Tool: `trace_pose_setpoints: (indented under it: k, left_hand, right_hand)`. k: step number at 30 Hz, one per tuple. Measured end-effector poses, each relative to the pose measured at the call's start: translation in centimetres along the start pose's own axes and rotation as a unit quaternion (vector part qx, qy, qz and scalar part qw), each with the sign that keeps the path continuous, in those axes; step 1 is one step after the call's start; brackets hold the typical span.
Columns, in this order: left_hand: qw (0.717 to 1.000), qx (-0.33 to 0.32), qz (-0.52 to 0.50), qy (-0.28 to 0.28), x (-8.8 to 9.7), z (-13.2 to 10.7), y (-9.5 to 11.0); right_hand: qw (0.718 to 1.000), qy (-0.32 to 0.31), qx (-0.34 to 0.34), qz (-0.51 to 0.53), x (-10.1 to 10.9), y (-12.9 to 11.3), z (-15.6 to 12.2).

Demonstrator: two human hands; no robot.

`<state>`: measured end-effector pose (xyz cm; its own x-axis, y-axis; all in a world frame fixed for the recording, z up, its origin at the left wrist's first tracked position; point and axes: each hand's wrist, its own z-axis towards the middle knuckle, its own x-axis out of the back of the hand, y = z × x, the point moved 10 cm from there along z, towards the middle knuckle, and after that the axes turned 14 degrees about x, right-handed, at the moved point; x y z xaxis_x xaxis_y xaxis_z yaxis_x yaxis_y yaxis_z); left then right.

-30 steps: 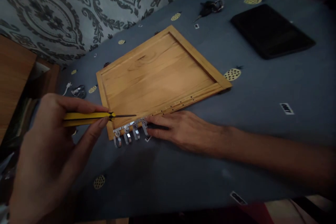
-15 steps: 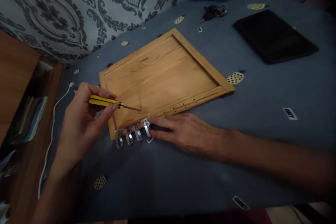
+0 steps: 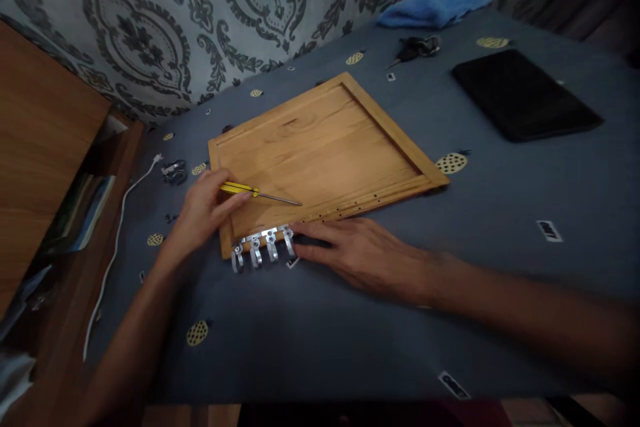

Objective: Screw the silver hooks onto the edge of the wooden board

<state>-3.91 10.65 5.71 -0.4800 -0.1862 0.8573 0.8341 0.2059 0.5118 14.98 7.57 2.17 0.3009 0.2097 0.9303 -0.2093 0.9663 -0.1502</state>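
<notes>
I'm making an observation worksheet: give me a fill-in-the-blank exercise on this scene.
The left hand holds a screwdriver with a mainly ____ handle.
The right hand touches a strip with ____ visible hooks.
The strip lies along a panel made of ____.
The crumpled cloth at the far side of the table is ____.
Missing words: yellow; four; wood; blue.

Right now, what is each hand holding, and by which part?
The left hand holds the screwdriver by its yellow handle. The right hand is at one end of the hook strip; whether it grips is unclear.
</notes>
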Motion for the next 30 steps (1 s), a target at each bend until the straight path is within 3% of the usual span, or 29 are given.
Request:
trace_pose_setpoints:
  k: [3,9,14,20,26,30]
  left_hand:
    - [0.999,-0.024,0.032,-0.006,-1.7,-0.8,1.4]
    - [0.998,-0.042,0.033,0.015,-0.8,-5.1,3.7]
    - [0.999,-0.043,0.028,0.001,-2.6,-8.2,4.3]
    - [0.999,-0.042,0.03,-0.008,-4.7,-8.1,4.2]
    - [0.998,-0.048,0.019,-0.026,-4.7,-8.1,4.7]
    - [0.999,-0.045,0.012,-0.018,-4.9,-8.2,4.6]
  right_hand:
    - [1.0,0.002,-0.005,0.003,0.2,0.0,0.0]
    - [1.0,0.007,0.0,0.003,0.1,-0.1,-0.1]
    - [1.0,0.013,0.002,0.003,-0.3,0.1,-0.2]
    - [0.999,0.034,0.006,0.022,0.0,0.0,0.0]
    - [0.996,0.087,0.025,0.026,0.8,-0.3,0.2]
    - [0.992,0.124,0.002,0.017,0.8,1.0,0.2]
